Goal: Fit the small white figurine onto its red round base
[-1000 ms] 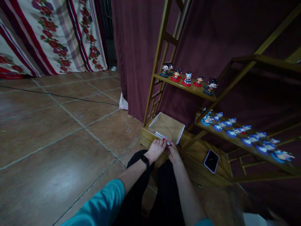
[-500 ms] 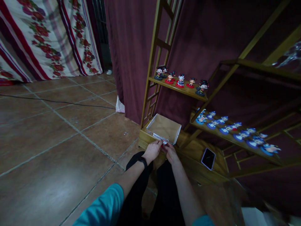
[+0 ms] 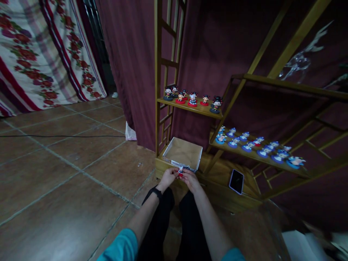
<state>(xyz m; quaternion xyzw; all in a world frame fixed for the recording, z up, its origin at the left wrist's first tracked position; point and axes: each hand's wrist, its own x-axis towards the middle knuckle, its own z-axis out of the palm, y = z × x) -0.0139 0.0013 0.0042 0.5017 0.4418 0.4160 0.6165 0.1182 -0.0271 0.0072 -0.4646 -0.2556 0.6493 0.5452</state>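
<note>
Between my two hands is a small figurine point(image 3: 181, 170) with a whitish body and a red base. My left hand point(image 3: 169, 178) pinches it from the left, and my right hand point(image 3: 190, 180) grips it from the right. It is upright, just in front of a shallow open cardboard box point(image 3: 182, 151) that rests on the low wooden base of the shelf. Above the box, a row of figurines on red and black bases, such as a white-haired figurine point(image 3: 193, 99), stands on a wooden shelf point(image 3: 199, 110).
Several blue figurines point(image 3: 248, 146) stand on the lower right shelf. A phone point(image 3: 236, 181) lies on the wooden base point(image 3: 248, 185). A clear ornament point(image 3: 299, 63) sits on the upper right shelf. A black cable point(image 3: 62, 136) crosses the tiled floor; a white box point(image 3: 297, 244) is at lower right.
The view has turned right, so the shelves appear farther left. The figurine now shows more clearly, upright between my fingers; before, it was mostly covered by my hands.
</note>
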